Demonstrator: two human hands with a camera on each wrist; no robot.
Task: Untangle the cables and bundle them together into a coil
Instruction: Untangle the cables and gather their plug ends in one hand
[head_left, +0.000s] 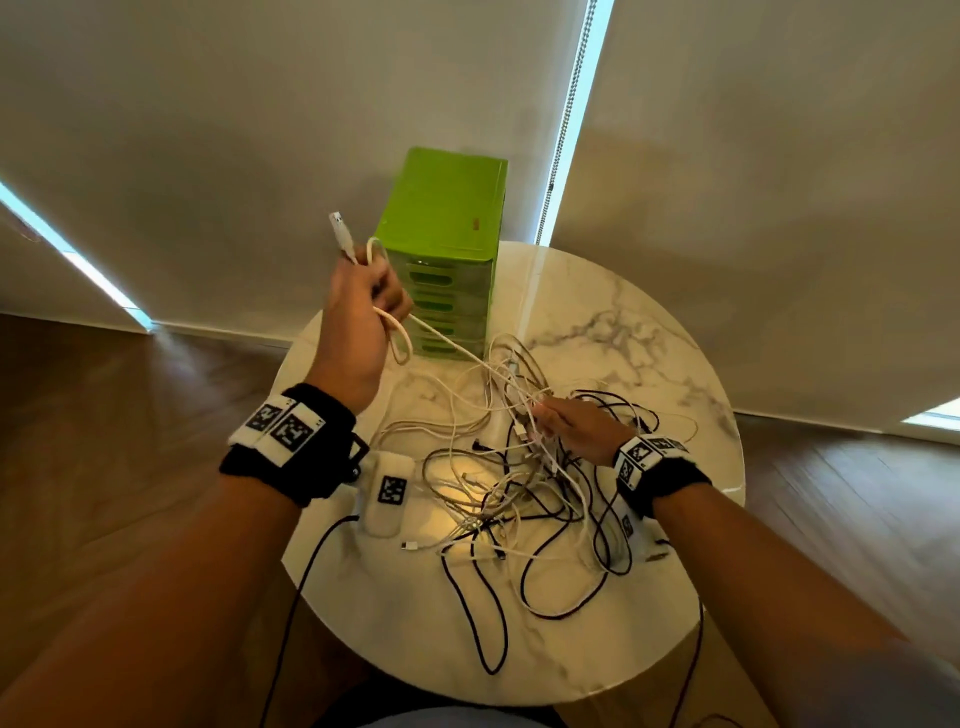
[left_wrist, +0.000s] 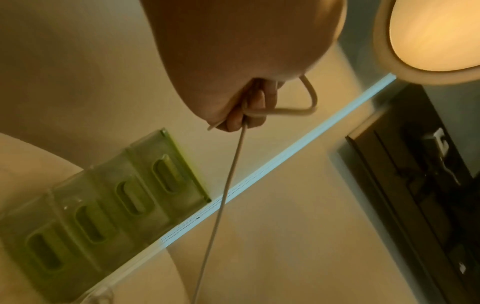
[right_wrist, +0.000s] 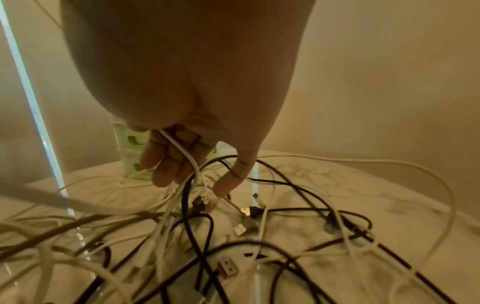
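Clearly mid-untangle: the person's left hand (head_left: 363, 306) is raised above the round marble table (head_left: 649, 332), fist curled round a white cable (head_left: 447, 340) w/ a couple of small loops already gathered and its USB plug (head_left: 337, 221) sticking up past the knuckles. From that fist the cable runs taut, down and to the right, into the tangle of cables (head_left: 519, 493) spread over the tabletop, white and black strands crossing each other. The left wrist view confirms the fingers (left_wrist: 255, 107) wrapped round the cord, one loop poking out to the side.

The right hand (head_left: 576, 428) sits low at the top of the pile, fingers bent round a few white strands (exactly how many can't be told), thumb (right_wrist: 233, 176) pointing down near loose plugs.

Judgement: step in hand is freeing one white cable from the heap while winding it; most of the task is left. Next move prob. calls for the right hand to pin or part the knot while the left draws slack gently, as a hard pull could tighten things.

Behind the pile stands a green drawer unit (head_left: 441, 208), touching no cable visibly. No brand or legible writing anywhere; only square b/w coded markers on the wristbands (head_left: 288, 423), plus a small red mark on the unit, too small to read.
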